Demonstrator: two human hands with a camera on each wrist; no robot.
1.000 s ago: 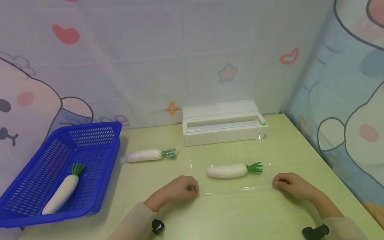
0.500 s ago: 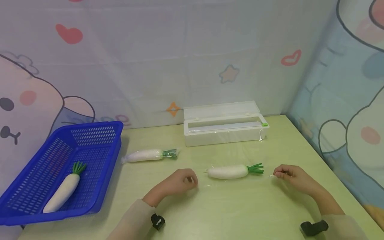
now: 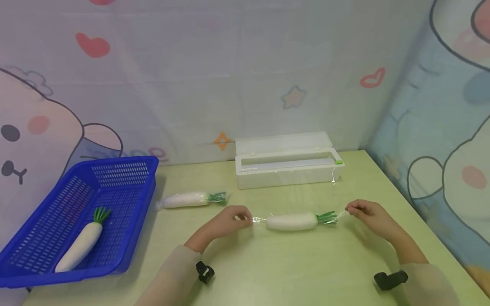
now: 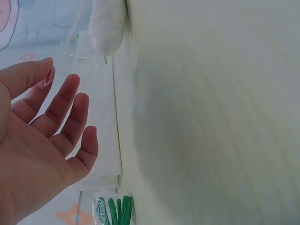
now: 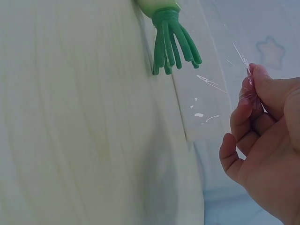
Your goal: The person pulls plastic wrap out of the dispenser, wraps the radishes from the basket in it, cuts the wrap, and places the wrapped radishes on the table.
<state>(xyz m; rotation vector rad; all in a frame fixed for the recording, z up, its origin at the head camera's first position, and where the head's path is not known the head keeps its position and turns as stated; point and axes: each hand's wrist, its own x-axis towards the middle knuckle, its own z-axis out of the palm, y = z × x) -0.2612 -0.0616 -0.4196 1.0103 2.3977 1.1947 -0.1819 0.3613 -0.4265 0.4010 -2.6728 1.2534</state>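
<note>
A white radish (image 3: pixel 292 222) with green stalks lies on the table between the two hands, clear plastic wrap (image 5: pixel 206 82) drawn over it. At its tip end, the left hand (image 3: pixel 231 222) pinches a corner of the wrap between thumb and index finger; the other fingers are loosely bent in the left wrist view. Beyond the green stalks, the right hand (image 3: pixel 373 216) pinches the opposite corner, bunched at its fingertips in the right wrist view. Both hands are held above the table, apart from the radish. The wrap's far edge is hard to make out.
Behind the radish stands a white wrap dispenser box (image 3: pixel 291 175) with its lid up. A wrapped radish (image 3: pixel 187 199) lies to the left. Farther left is a blue basket (image 3: pixel 143 212) holding a bare radish (image 3: pixel 80 246). A patterned cloth (image 3: pixel 183 76) hangs behind the table (image 3: pixel 291 276).
Both hands have moved away from the body, carrying the wrap's near edge up and over the radish. The wrap now gathers at the radish's tip and stalks.
</note>
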